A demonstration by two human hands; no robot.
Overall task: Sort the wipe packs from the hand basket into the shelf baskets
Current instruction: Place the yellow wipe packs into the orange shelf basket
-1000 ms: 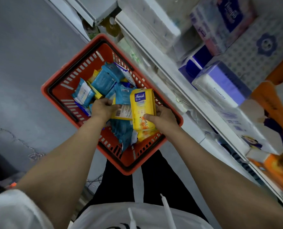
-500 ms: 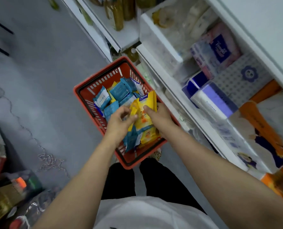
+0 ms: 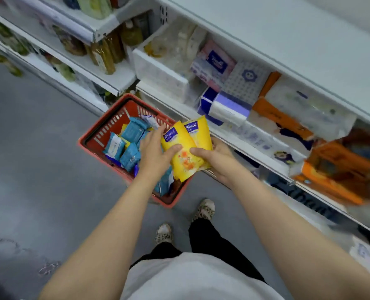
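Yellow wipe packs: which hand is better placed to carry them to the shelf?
Right. The right hand grips the yellow wipe packs from the shelf side; the left hand only steadies them above the red hand basket.

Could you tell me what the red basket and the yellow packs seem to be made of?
Basket: looks like rigid moulded plastic, matte red, judging by its slotted walls and thick rim. Yellow packs: apparently soft printed plastic film, slightly glossy, as they bend and crease where the left hand and right hand hold them.

Two yellow wipe packs (image 3: 187,148); one red hand basket (image 3: 114,118); two hands (image 3: 156,152).
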